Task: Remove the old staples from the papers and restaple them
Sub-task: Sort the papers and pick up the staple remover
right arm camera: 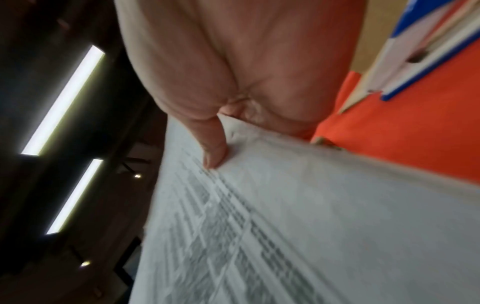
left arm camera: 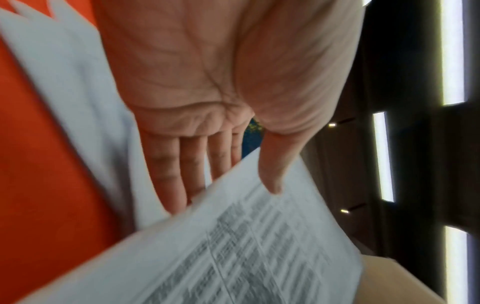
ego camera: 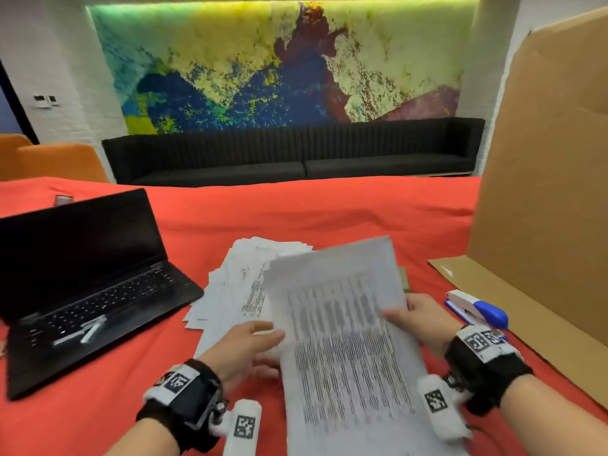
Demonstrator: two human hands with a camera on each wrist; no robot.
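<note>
A set of printed sheets [ego camera: 345, 340] is held tilted above the red table [ego camera: 296, 218]. My right hand [ego camera: 404, 311] pinches its right edge, thumb on top and fingers underneath; the right wrist view shows the thumb pressing the sheets [right arm camera: 285, 226]. My left hand [ego camera: 263, 343] is at the left edge with straight fingers slipping under the sheets [left arm camera: 246, 246] and the thumb above them. A loose pile of papers [ego camera: 243, 278] lies behind. The blue and white stapler [ego camera: 477, 309] sits right of my right hand. No staple is discernible in the blur.
An open black laptop [ego camera: 82, 274] stands at the left, with a silvery object [ego camera: 88, 330] on its palm rest. A large cardboard sheet [ego camera: 543, 159] rises at the right, its flap on the table. Bare red cloth stretches behind the pile.
</note>
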